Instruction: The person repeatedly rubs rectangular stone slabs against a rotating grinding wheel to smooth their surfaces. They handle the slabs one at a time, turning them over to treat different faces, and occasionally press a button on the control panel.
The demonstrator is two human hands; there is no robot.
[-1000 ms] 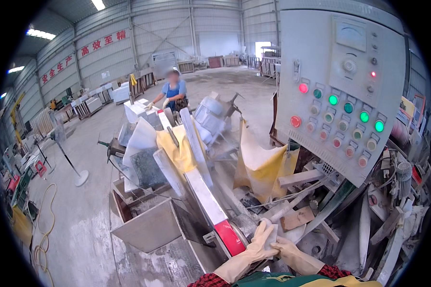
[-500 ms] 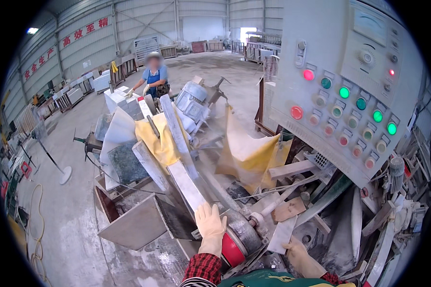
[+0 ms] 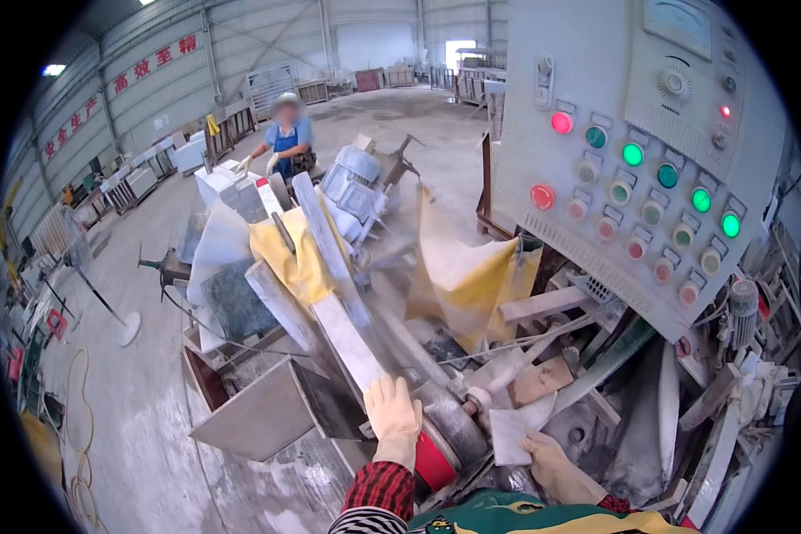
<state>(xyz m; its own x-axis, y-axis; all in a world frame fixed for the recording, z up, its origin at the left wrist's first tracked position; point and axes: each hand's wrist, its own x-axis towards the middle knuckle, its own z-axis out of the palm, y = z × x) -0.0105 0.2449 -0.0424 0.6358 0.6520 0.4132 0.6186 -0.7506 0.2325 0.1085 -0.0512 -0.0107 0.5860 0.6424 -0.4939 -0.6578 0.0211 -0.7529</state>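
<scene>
Left fingers (image 3: 384, 392) rest unclenched on a strip (image 3: 345, 341); right fingers (image 3: 532, 442) (partly hidden) grip a slab (image 3: 508, 435).

A grey floor (image 3: 156, 400) and a long white strip (image 3: 343, 334), both bearing loads!
Down on the floor, whitish patches show, a yellow hose (image 3: 82, 432) snakes loosely along the left, and a thin stand plants its round white base (image 3: 128, 329) flat; up on the narrow strip, sloping away from the viewer, there's a yellow sheet (image 3: 295, 258) draped across farther along, and here at the near end a gloved left hand (image 3: 393, 416) lies, fingers outstretched!
</scene>
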